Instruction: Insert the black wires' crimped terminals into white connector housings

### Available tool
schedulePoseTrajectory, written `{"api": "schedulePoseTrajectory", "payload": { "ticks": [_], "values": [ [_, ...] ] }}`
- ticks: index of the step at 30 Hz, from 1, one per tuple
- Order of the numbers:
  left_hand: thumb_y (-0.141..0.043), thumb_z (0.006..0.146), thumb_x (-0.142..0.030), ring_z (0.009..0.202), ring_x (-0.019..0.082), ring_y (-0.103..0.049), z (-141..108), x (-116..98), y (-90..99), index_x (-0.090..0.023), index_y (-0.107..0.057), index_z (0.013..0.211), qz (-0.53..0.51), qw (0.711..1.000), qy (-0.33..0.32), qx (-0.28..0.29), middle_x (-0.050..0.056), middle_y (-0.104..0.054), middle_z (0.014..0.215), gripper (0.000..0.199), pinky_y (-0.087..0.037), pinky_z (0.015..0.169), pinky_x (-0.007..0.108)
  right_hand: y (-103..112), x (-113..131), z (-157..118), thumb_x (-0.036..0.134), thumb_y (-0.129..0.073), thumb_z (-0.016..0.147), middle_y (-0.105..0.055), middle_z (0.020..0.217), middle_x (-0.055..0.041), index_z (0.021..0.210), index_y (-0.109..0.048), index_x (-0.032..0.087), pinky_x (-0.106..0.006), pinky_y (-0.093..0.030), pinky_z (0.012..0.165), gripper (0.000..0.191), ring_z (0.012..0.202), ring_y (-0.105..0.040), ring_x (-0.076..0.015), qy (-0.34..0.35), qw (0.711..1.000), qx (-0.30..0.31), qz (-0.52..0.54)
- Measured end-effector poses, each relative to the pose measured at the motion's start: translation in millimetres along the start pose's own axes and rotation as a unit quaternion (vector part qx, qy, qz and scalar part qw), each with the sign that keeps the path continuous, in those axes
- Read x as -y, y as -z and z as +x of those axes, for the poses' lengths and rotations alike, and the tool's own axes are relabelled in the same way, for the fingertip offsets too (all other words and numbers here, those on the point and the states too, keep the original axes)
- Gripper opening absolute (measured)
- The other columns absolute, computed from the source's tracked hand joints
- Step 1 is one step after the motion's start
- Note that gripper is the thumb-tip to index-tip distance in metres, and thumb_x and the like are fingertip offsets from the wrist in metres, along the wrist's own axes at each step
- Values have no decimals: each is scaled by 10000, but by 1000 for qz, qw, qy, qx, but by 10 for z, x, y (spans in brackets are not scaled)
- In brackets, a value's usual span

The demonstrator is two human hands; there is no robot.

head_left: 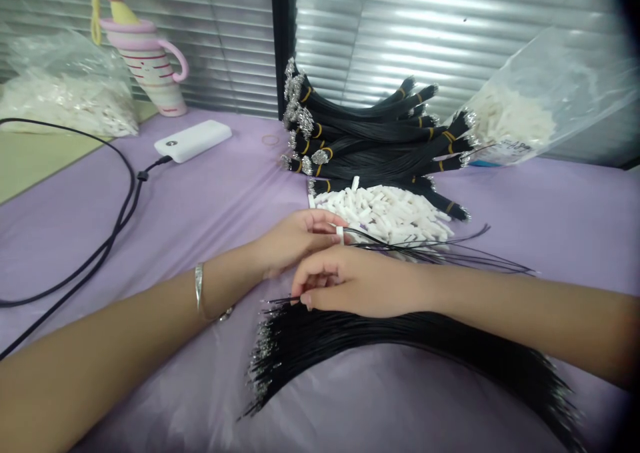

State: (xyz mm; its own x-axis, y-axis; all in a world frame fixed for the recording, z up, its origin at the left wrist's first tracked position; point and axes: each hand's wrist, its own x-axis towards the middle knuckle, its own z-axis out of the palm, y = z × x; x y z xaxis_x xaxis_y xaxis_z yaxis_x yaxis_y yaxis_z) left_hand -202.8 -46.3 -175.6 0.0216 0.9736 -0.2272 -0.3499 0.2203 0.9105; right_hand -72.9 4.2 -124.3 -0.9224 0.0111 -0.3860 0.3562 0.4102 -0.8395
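My left hand [295,243] is closed, its fingertips pinching a small white connector [341,235]. Several thin black wires [373,239] run out of that connector to the right, passing behind my right hand. My right hand [365,281] pinches a black wire [283,300] between thumb and forefinger, near its metal-tipped left end. Beneath it lies a thick spread of loose black wires [380,329], curved across the cloth with silvery tips at both ends. Just beyond my hands sits a heap of white connectors [387,213].
Behind the heap, black wire bundles [365,133] are stacked, bound with yellow bands. Clear bags of white pieces stand at the right [520,116] and left [70,99]. A white power bank [194,141] with a black cable [117,229] and a striped cup [150,66] are on the left.
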Motion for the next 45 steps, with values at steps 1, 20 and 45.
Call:
{"api": "schedulePoseTrajectory", "payload": {
  "ticks": [1, 20, 45],
  "values": [
    [-633, 766, -78, 720, 96, -643, 4, 2, 3, -125, -586, 938, 1, 1000, -1, 1, 59, -677, 920, 185, -498, 669, 206, -5, -20, 3, 247, -531, 815, -592, 799, 1, 958, -619, 135, -174, -406, 617, 202, 678, -504, -56, 14, 1000, 8, 10],
    [-699, 749, -164, 820, 142, -676, -245, -86, -341, -115, -615, 991, 23, 994, 24, -107, 66, -717, 901, 262, -553, 792, 226, 326, -398, -664, 160, -545, 777, -524, 606, 22, 737, -638, 103, -159, -326, 494, 116, 554, -416, -41, 22, 961, -274, -8],
    [-736, 719, -264, 831, 131, -685, -209, 17, -283, -222, -695, 965, 114, 985, 73, -103, 5, -717, 976, 253, -543, 749, 141, 303, -518, -598, 112, -555, 711, -545, 566, 53, 626, -610, 117, -152, -346, 511, 102, 543, -441, -24, 45, 945, -309, -94]
  ]
}}
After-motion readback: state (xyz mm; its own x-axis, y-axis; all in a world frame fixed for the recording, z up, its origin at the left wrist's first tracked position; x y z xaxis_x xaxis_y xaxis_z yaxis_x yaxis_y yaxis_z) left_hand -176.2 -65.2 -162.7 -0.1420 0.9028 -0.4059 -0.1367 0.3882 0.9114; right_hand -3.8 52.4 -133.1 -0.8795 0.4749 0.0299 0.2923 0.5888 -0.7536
